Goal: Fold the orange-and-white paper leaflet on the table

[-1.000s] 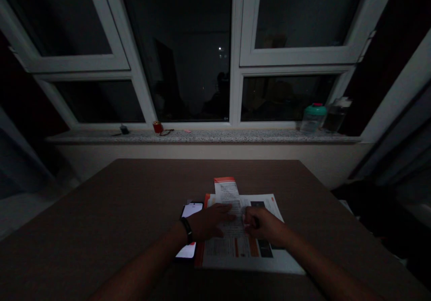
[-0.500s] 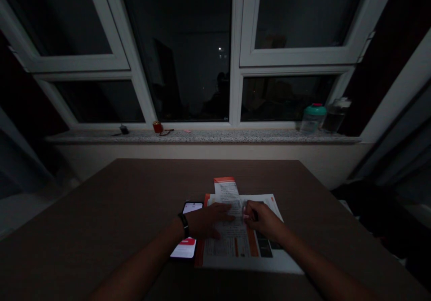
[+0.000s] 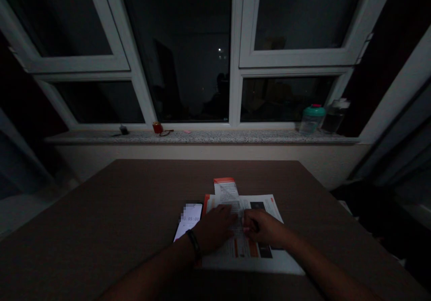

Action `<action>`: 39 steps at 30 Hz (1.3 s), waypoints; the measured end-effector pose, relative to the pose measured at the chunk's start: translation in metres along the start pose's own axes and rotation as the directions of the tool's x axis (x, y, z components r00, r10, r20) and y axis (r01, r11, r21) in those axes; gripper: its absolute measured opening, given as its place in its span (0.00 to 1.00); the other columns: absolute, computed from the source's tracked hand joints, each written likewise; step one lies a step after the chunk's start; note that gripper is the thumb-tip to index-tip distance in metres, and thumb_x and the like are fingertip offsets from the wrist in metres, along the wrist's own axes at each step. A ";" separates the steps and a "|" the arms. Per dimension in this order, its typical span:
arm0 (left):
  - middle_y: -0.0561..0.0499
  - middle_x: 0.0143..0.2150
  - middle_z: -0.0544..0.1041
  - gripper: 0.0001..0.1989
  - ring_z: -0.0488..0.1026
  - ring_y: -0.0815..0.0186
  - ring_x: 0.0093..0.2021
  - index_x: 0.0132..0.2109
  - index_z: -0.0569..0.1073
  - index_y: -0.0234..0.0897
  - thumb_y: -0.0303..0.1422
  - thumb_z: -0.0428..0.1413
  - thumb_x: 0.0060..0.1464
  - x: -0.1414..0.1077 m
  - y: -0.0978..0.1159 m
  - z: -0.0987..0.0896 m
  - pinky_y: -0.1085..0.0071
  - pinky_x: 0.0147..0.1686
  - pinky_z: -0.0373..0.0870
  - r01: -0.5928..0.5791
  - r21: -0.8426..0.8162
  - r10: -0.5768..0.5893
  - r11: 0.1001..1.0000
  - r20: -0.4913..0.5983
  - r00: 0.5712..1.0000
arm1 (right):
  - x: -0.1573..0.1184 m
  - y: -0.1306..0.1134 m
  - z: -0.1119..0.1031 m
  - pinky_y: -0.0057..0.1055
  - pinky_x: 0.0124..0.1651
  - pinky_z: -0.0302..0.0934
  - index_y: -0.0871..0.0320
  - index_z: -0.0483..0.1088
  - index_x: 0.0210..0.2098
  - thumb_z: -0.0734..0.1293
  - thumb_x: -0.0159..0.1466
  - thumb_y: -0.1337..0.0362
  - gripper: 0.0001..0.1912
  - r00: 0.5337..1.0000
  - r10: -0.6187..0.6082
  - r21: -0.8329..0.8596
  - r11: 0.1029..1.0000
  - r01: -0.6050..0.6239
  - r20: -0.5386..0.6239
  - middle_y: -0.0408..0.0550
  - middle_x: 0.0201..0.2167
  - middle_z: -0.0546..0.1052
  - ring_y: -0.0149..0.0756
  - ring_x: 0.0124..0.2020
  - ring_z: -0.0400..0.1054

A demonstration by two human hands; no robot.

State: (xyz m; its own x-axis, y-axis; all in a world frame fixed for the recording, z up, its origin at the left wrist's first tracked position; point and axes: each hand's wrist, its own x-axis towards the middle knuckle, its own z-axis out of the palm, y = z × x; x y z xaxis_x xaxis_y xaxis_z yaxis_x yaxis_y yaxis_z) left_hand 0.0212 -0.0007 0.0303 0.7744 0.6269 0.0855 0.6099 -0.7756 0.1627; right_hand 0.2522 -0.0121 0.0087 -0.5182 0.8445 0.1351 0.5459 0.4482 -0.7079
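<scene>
My left hand (image 3: 217,229) lies flat, fingers stretched out, on a narrow printed sheet (image 3: 226,190) with an orange top edge. That sheet rests over a larger printed booklet or leaflet (image 3: 256,265) with orange and dark picture blocks. At the narrow sheet's right side, my right hand (image 3: 264,227) is closed in a pinch with its fingertips against the paper. Whatever it grips is too dark and small to make out. Beside my left wrist, partly under the forearm, a phone (image 3: 190,213) shows a lit screen with a timer-like readout.
The brown table (image 3: 151,184) reaches to the wall below a window. Along the stone sill (image 3: 208,136) stand a small red jar (image 3: 157,127), a small dark item (image 3: 124,129), a green-lidded bottle (image 3: 312,119) and a clear bottle (image 3: 335,116). The room is dim.
My left hand and wrist have shifted right and down along the paper. My right hand has moved slightly down. The phone screen has changed from a red-button page to a timer-like display.
</scene>
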 end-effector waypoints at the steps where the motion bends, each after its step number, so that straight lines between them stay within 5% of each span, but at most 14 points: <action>1: 0.42 0.63 0.62 0.23 0.60 0.50 0.62 0.59 0.64 0.40 0.32 0.58 0.59 0.000 0.002 0.003 0.54 0.58 0.61 0.015 0.015 -0.015 1.000 -0.006 1.000 | 0.001 0.002 0.001 0.22 0.27 0.50 0.56 0.64 0.29 0.66 0.55 0.72 0.07 0.999 0.017 -0.005 1.000 -0.017 -0.029 0.37 0.23 0.68 0.29 0.25 0.62; 10: 0.44 0.67 0.60 0.24 0.55 0.53 0.66 0.62 0.61 0.39 0.31 0.53 0.60 -0.003 0.004 0.007 0.56 0.62 0.56 -0.016 -0.001 0.016 1.000 -0.020 1.000 | 0.016 0.019 0.005 0.23 0.29 0.52 0.56 0.63 0.30 0.66 0.57 0.71 0.06 0.968 0.072 -0.019 0.997 -0.079 -0.239 0.39 0.25 0.70 0.30 0.26 0.64; 20: 0.44 0.66 0.61 0.28 0.56 0.51 0.66 0.63 0.60 0.37 0.35 0.56 0.58 -0.003 0.006 0.004 0.55 0.62 0.56 -0.040 -0.025 0.040 0.999 0.000 0.999 | 0.006 0.012 0.003 0.24 0.29 0.52 0.56 0.66 0.33 0.66 0.58 0.70 0.04 0.976 0.032 -0.076 0.996 -0.050 -0.218 0.39 0.25 0.69 0.31 0.27 0.64; 31: 0.46 0.50 0.72 0.12 0.68 0.56 0.50 0.49 0.68 0.37 0.31 0.56 0.59 0.001 0.025 -0.012 0.61 0.51 0.67 -0.101 -0.015 0.102 0.995 0.052 0.993 | 0.000 -0.006 0.008 0.23 0.26 0.48 0.56 0.63 0.27 0.69 0.54 0.69 0.08 0.998 0.029 -0.087 0.996 -0.033 -0.047 0.37 0.22 0.68 0.28 0.25 0.62; 39: 0.45 0.54 0.70 0.18 0.66 0.55 0.53 0.54 0.66 0.38 0.32 0.58 0.57 0.000 0.021 -0.005 0.60 0.53 0.65 -0.069 -0.019 0.070 0.997 0.017 0.997 | 0.007 -0.003 0.010 0.22 0.27 0.49 0.56 0.61 0.27 0.67 0.55 0.71 0.08 0.991 0.039 -0.078 0.996 -0.049 -0.127 0.36 0.22 0.67 0.28 0.24 0.61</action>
State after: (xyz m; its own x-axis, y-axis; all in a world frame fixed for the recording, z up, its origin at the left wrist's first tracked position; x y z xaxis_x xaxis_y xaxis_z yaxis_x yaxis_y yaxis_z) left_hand 0.0336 -0.0166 0.0389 0.8178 0.5699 0.0797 0.5513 -0.8157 0.1752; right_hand 0.2406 -0.0107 0.0042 -0.4088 0.8916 0.1946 0.6200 0.4279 -0.6577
